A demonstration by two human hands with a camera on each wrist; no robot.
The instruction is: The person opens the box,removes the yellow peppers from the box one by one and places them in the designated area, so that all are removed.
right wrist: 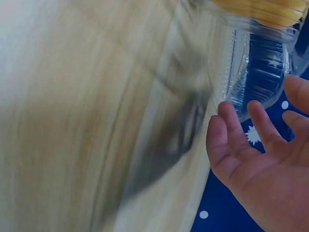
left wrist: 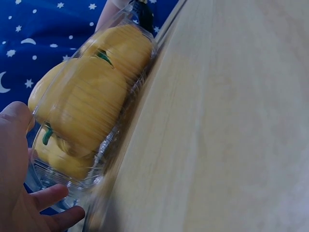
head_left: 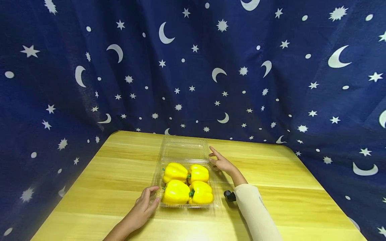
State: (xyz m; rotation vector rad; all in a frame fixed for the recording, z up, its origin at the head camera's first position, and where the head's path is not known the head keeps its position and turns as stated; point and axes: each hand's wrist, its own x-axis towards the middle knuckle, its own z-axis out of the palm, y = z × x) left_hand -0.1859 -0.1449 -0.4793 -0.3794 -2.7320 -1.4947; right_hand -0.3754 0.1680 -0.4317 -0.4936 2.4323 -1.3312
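Note:
Several yellow bell peppers point(head_left: 176, 191) with green stems sit in the base of a clear plastic clamshell box point(head_left: 216, 201). Its hinged lid point(head_left: 185, 150) lies folded back, away from the person. At the box's near left corner is my left hand point(head_left: 145, 205), fingers loosely bent and thumb apart; in the left wrist view this hand point(left wrist: 14, 164) is beside the box wall, with the peppers point(left wrist: 89, 101) seen through the plastic. My right hand point(head_left: 222, 164) is by the right side near the hinge, index finger extended towards the lid. In the right wrist view its fingers point(right wrist: 263, 123) are spread near the lid point(right wrist: 265, 63).
The box stands on a light wood-grain table point(head_left: 120, 174). A dark blue curtain point(head_left: 193, 73) with white moons and stars hangs behind the table and along its sides. A small black device point(head_left: 230, 195) is beside the cream right sleeve point(head_left: 256, 211).

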